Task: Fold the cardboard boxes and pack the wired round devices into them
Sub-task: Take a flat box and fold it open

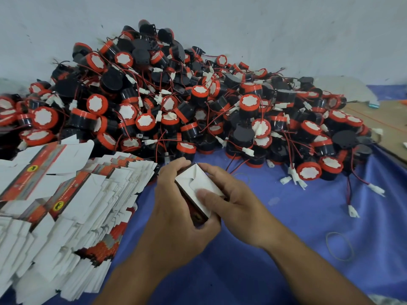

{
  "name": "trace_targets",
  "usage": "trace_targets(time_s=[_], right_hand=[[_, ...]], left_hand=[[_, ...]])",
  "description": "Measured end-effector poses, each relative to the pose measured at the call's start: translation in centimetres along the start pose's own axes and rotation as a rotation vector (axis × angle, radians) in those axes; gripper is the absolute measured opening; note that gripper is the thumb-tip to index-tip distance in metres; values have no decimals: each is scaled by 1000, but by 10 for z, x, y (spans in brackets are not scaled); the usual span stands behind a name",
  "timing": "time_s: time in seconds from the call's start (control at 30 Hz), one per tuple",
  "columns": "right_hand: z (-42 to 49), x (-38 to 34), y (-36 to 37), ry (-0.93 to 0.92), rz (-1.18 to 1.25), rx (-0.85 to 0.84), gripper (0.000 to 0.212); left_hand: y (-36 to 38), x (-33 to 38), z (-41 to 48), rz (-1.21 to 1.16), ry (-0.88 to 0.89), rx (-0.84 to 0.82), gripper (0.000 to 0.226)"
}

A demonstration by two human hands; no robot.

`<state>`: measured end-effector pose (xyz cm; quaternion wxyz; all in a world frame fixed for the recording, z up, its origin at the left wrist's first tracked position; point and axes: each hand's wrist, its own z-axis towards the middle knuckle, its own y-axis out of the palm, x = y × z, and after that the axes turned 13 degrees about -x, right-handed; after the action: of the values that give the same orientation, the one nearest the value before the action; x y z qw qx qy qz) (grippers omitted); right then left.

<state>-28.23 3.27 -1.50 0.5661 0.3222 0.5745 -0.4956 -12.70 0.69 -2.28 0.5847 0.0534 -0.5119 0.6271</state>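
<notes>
Both hands meet over the blue-covered counter (pixel 286 216), low and centre. The left hand (pixel 176 212) wraps a small cardboard box (pixel 196 188), fingers closed around its red side; the right hand (pixel 233 203) presses its white end flaps, thumb flat on them. A stack of flat boxes (pixel 66 205) fans out at nine o'clock (still unfolded). The heap of wired round devices (pixel 176 102) rises at twelve o'clock.

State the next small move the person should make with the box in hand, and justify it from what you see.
Probably press the last white flap flat with the right hand. The box is gripped by the left hand, its white end flaps look folded but not fully tucked, and no device from the pile is visibly inside.
</notes>
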Motion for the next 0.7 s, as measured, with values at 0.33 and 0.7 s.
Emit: trace_targets(time_s=[0.33,0.7], right_hand=[[-3,3,4,-1,-274,129,42],[-4,1,9,-13,-584,178,52]], left_hand=[[-3,4,3,88,36,-7,90],[-3,3,2,229,126,-20,86]])
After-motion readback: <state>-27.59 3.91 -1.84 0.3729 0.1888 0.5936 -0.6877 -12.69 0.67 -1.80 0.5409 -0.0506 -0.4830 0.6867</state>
